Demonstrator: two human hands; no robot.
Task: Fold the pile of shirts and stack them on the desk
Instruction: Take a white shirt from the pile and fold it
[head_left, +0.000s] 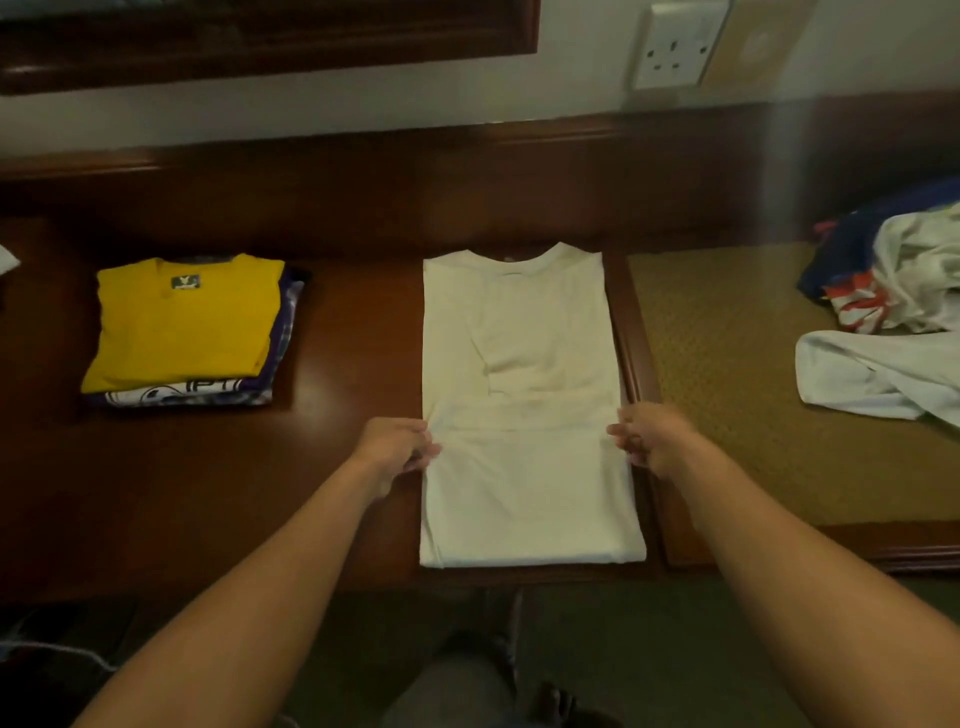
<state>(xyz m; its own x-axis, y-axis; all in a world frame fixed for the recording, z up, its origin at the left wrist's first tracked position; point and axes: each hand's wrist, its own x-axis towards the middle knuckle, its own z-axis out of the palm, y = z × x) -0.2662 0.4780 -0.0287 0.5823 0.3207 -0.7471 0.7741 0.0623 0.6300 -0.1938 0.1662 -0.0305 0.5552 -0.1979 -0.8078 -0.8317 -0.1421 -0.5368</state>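
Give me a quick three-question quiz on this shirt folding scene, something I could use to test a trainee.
1. True or false: the yellow shirt tops the folded stack on the desk.
2. Where do the left hand and right hand grip the white shirt? A: collar. B: side edges. C: bottom hem.
3. Fill in: the unfolded pile lies on the person's ____ side.
Key: 1 true; 2 B; 3 right.
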